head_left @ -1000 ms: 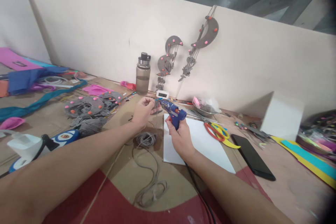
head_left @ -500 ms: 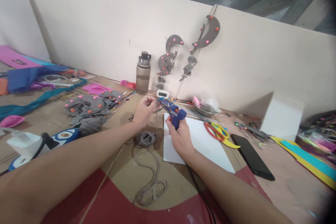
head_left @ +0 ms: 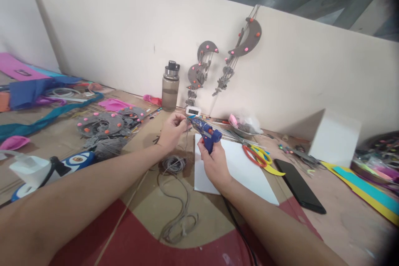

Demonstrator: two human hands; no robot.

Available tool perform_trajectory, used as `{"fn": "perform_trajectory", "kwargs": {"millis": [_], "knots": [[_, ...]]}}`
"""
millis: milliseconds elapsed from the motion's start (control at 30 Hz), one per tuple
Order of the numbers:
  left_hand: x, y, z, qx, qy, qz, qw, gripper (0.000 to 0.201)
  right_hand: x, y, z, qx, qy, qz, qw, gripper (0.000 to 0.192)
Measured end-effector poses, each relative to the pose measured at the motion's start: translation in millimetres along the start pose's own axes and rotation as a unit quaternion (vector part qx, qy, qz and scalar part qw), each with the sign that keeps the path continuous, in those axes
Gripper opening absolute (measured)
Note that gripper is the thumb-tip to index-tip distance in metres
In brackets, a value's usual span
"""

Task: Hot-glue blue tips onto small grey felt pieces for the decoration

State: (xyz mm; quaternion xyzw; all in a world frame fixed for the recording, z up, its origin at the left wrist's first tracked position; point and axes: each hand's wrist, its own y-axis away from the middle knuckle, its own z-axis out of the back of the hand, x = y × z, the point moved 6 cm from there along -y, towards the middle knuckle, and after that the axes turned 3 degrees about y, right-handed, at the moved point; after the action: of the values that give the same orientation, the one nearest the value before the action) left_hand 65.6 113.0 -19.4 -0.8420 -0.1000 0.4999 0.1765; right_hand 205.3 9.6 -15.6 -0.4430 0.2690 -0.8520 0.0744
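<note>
A blue hot glue gun (head_left: 207, 133) is gripped in my right hand (head_left: 215, 164), its nozzle pointing left and away from me. My left hand (head_left: 171, 132) is pinched on a grey cord (head_left: 187, 139) right beside the nozzle tip; any smaller piece between the fingertips is too small to make out. The cord hangs down toward a coiled bundle of grey cord (head_left: 173, 164) on the cardboard. Loose loops of it trail toward me. Under the glue gun and my right hand lies a white sheet (head_left: 240, 170).
Scissors (head_left: 257, 156) and a black phone (head_left: 299, 185) lie to the right. A water bottle (head_left: 170, 87) stands by the wall, near hanging grey moon ornaments (head_left: 249, 39). Left are more dotted felt pieces (head_left: 101, 124) and a power strip (head_left: 77, 160). The glue gun's cable (head_left: 237, 224) runs toward me.
</note>
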Motion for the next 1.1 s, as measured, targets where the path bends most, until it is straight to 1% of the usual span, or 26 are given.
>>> {"fn": "perform_trajectory", "kwargs": {"millis": [67,167,300,533,633,833,967,1100], "knots": [[1.1,-1.8,2.2,-0.002,-0.020,-0.014,1.000,0.017,0.6,0.1,0.3,-0.002,0.004,0.003,1.000,0.019],[-1.4,-3.7,5.5,-0.004,-0.090,-0.053,0.995,0.015,1.7,0.6,0.5,-0.003,0.005,0.007,1.000,0.019],[-9.9,-3.3,7.5,-0.006,-0.175,-0.112,0.978,0.011,1.2,1.5,0.4,-0.005,0.000,0.005,1.000,0.021],[-25.6,1.7,2.1,0.020,-0.261,-0.200,0.944,0.016,-0.6,2.7,0.4,-0.008,-0.014,0.008,1.000,0.021],[-28.2,2.8,0.5,0.025,-0.284,-0.218,0.933,0.017,0.1,2.8,0.9,-0.007,-0.004,0.006,1.000,0.021],[-24.6,0.9,2.8,0.020,-0.299,-0.231,0.926,0.017,0.9,2.7,0.8,-0.006,-0.002,0.001,1.000,0.023],[-24.9,1.3,1.8,0.025,-0.327,-0.255,0.910,0.018,-0.2,3.2,-0.9,0.002,-0.001,-0.003,1.000,0.025],[-25.7,1.7,1.8,0.023,-0.332,-0.262,0.906,0.016,-0.3,3.3,-1.7,0.007,-0.002,-0.007,1.000,0.024]]}}
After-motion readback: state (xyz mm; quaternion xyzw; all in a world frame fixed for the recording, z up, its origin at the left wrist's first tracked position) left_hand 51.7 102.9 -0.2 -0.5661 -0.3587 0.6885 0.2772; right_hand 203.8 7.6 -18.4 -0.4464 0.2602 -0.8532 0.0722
